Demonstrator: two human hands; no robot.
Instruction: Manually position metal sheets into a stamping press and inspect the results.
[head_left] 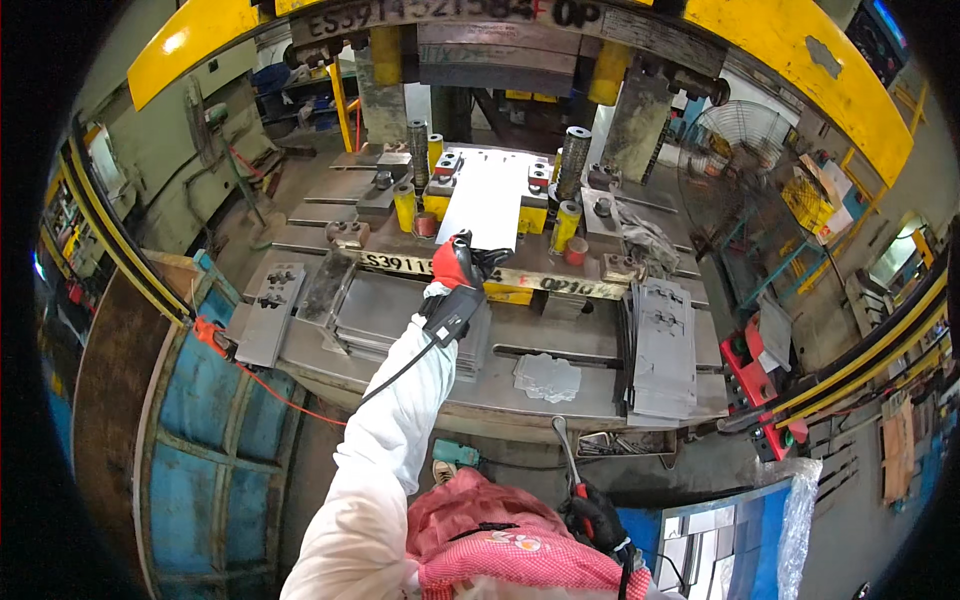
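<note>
My left hand (pixel 466 262), in a red and black glove, reaches forward to the near edge of a bright flat metal sheet (pixel 483 200). Its fingers close on that edge, with the thumb side uppermost. The sheet lies on the lower die (pixel 420 256) of a press, between yellow posts and dark springs. Close to my body, my right hand (pixel 597 520), in a dark glove with red on it, is closed around a long metal tool (pixel 569 455) with a rounded end. The tool points up toward the table's front edge; the glove covers part of its handle.
Stacked grey sheets (pixel 380 318) lie left of centre, and another stack (pixel 664 350) stands right. A jagged flat piece (pixel 547 377) rests between them. The yellow-edged upper press (pixel 480 50) hangs above. Red control boxes (pixel 748 365) and a fan (pixel 735 150) are at right.
</note>
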